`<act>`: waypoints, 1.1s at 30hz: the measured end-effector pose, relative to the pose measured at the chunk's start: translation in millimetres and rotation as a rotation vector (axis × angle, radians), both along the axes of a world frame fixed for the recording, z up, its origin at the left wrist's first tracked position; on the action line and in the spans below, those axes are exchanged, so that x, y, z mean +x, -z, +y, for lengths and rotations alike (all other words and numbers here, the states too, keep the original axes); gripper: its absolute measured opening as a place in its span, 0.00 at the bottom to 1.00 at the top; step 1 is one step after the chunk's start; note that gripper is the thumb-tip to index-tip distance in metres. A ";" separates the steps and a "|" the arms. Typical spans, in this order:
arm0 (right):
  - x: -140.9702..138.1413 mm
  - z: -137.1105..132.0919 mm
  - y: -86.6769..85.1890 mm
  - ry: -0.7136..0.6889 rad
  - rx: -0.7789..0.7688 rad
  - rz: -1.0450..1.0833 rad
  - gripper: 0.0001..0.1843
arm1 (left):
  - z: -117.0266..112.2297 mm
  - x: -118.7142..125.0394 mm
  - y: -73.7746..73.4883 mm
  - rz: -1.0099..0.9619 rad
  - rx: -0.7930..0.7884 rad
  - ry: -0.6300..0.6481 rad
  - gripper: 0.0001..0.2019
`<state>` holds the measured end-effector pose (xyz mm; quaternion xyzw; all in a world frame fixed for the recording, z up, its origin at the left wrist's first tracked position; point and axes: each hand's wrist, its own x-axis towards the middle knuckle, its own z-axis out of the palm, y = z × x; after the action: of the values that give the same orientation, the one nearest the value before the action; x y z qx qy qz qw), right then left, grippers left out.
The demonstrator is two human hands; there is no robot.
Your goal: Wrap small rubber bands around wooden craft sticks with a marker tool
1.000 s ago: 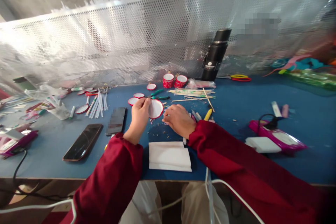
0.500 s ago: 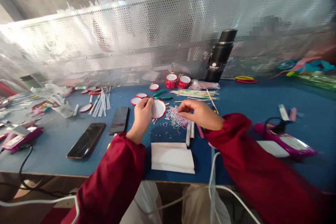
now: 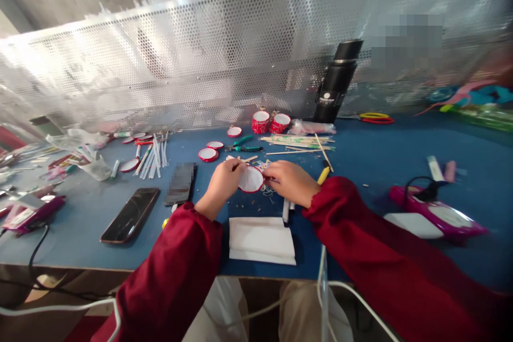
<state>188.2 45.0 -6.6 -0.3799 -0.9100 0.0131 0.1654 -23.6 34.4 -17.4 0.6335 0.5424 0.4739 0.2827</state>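
My left hand [image 3: 225, 177] is closed on a small round white disc with a red rim [image 3: 250, 179], gripping it by its left edge above the table. At the disc's right edge is my right hand [image 3: 292, 177], its fingers pinched together and touching the rim. Whatever lies between those fingertips is too small to make out. Behind and below the hands, partly covered by them, is a pile of thin pastel-coloured loops [image 3: 267, 190]. A folded white sheet [image 3: 261, 240] lies in front of the hands, near the table edge.
Beyond the hands lie red-rimmed discs [image 3: 207, 154], green-handled pliers [image 3: 244, 148], stacked red discs [image 3: 261, 122] and wooden sticks [image 3: 296, 142]. A black flask [image 3: 336, 83] stands at the mesh panel. Left are phones [image 3: 130, 215] and glue sticks [image 3: 152, 163]; right, a purple device [image 3: 441, 211].
My right hand has moved left and slightly down from over the loops to the disc's edge. My left hand has brought the disc a little to the right and nearer to me.
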 end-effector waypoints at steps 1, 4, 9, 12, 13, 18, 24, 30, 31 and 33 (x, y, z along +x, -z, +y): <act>-4.5 -1.7 2.3 0.008 0.041 -0.054 0.10 | 0.4 -1.0 -0.6 -0.030 0.021 -0.032 0.11; -17.3 -8.0 7.2 0.032 0.085 -0.146 0.14 | 0.8 -3.7 -6.1 -0.182 0.073 -0.116 0.12; -23.5 -10.7 6.2 0.069 0.099 -0.141 0.14 | -1.2 -2.5 -15.6 -0.350 0.096 -0.160 0.12; -21.6 -7.2 0.0 0.045 0.114 -0.085 0.15 | -3.2 -0.2 -18.9 -0.393 0.105 -0.171 0.11; -21.7 -6.2 -2.9 0.029 0.115 -0.077 0.16 | -3.8 0.4 -19.8 -0.401 0.106 -0.177 0.11; -34.3 -0.6 -20.4 -0.059 0.142 -0.176 0.16 | -5.4 0.7 -23.9 -0.453 0.143 -0.176 0.10; -62.5 24.1 -15.9 -0.110 0.136 -0.192 0.09 | -4.7 0.0 -24.5 -0.563 0.181 -0.177 0.08; -68.3 42.6 3.3 -0.165 0.108 -0.141 0.06 | -6.6 2.7 -25.4 -0.590 0.183 -0.146 0.08; -67.9 44.0 4.2 -0.175 0.105 -0.132 0.06 | -7.1 3.0 -25.8 -0.587 0.183 -0.148 0.09; -68.1 46.4 5.0 -0.203 0.102 -0.113 0.08 | -7.9 3.4 -26.5 -0.584 0.177 -0.152 0.09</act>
<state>120.0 91.4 -11.6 -0.2774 -0.9511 -0.0377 0.1307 -20.2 26.5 9.1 0.4503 0.4408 0.7010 0.3338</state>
